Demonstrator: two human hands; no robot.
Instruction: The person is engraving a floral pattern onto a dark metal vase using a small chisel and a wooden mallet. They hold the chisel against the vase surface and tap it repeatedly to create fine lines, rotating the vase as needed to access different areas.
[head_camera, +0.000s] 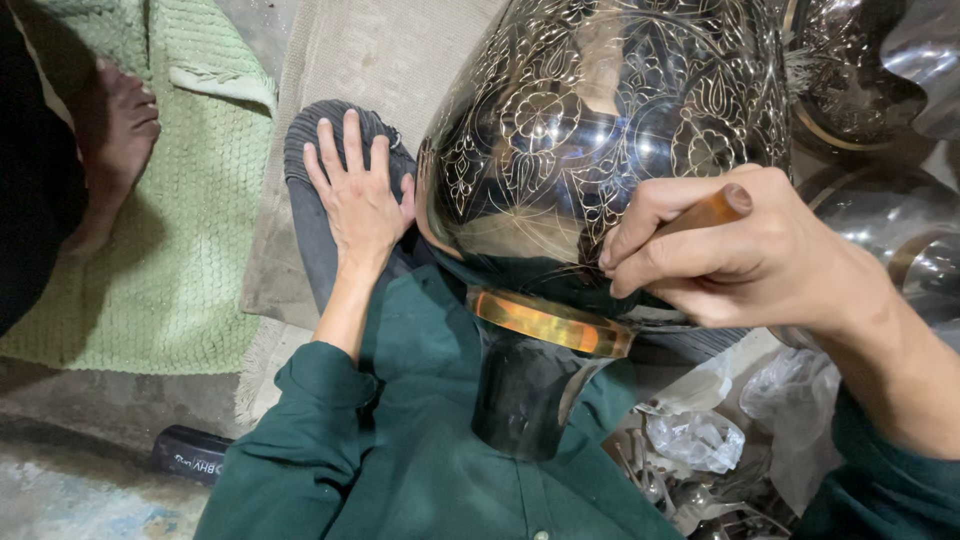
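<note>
We see the right hand (745, 250) curled tight around a tool with a brown wooden handle (712, 211). The fingers are closed all the way round it, and only the end of the handle sticks out on top. The tip of the tool is hidden under the fingers, so we cannot tell if it touches the metal. The hand rests against the side of a big dark shiny vase (600, 130).

The vase lies tilted across the person's lap, with its wide round body up and its narrow neck (525, 390) pointing down toward the body. Thin pale lines of flowers and leaves cover its round part. A shiny gold band (550, 322) runs around it just above the neck.

The left hand (360, 195) is flat and open, fingers spread. It holds nothing. It rests on the person's knee, which is covered in dark grey cloth (310, 150), just beside the vase.

We see green sleeves (300, 440) on both arms. Under the knee is a tan mat (350, 60), and next to it a green bumpy rug (190, 200). Another person's bare foot (115, 130) rests on that rug. More shiny metal pots (870, 90) stand at the right, and crinkly clear plastic bags (700, 435) lie near the bottom.
</note>
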